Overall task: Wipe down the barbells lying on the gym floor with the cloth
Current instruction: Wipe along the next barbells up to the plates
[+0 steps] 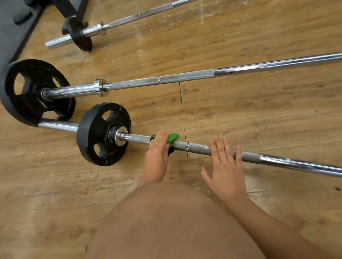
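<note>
Three barbells lie on the wooden gym floor. The nearest barbell (196,146) runs from a small black plate (102,133) at the left down to the right edge. My left hand (157,150) presses a green cloth (173,137) onto its knurled shaft just right of the plate, fingers laid over the bar. My right hand (226,162) rests flat on the same shaft further right, fingers straight. The middle barbell (183,77) carries a large black plate (33,91). The far barbell (140,14) has a small plate (81,33).
A dark bench pad (1,37) and a black frame leg (68,8) stand at the upper left. My bare knee (171,228) fills the lower middle of the view. Wooden floor (264,108) lies between the nearest and middle bars.
</note>
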A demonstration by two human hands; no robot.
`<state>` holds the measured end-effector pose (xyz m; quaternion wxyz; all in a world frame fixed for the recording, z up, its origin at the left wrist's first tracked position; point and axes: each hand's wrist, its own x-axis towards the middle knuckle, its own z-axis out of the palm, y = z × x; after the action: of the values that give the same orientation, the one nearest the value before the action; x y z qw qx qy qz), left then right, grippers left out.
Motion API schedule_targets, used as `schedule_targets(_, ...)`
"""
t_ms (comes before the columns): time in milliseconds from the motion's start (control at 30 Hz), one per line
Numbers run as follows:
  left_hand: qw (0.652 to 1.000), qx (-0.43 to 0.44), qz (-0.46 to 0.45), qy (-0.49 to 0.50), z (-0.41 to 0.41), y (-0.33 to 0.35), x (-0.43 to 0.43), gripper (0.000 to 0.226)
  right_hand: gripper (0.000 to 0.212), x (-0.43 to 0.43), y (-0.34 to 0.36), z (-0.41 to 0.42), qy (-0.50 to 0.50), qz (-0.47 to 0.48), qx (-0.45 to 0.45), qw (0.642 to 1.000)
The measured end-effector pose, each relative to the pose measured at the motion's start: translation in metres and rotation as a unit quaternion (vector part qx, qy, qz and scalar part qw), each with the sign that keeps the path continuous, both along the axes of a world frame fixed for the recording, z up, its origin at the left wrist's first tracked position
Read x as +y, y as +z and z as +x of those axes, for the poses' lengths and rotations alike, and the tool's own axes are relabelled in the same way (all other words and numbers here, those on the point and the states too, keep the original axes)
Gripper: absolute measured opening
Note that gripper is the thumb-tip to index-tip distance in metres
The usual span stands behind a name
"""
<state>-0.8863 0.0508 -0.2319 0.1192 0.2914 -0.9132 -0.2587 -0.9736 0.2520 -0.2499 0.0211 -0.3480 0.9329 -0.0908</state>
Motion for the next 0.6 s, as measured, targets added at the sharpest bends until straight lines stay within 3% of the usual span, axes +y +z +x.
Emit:
schedule_targets(100, 0.999, 0.021, 0.009, 0.036, 0.003, 0.005, 0.013, 0.042, 0.083, 0.002, 0.0, 0.009, -0.008, -0.004, 0.004, 1.0)
schedule_targets(267, 0.997, 0.002, -0.004, -0.076, 0.014, -0.005, 0.026, 0.045, 0.083, 0.007, -0.004, 0.021, -0.008, -0.01, 0.012, 1.0)
schedule_targets(467, 0.997, 0.025, 0.045, 0.048, 0.009, 0.004, 0.025, 0.041, 0.085, 0.011, -0.005, 0.03, -0.004, -0.019, 0.01, 1.0)
schedule_targets(600, 0.999, -0.01, 0.02, -0.045, 0.017, 0.001, 0.036, 0.043, 0.084, 0.013, -0.003, 0.033, -0.004, -0.02, 0.009, 1.0)
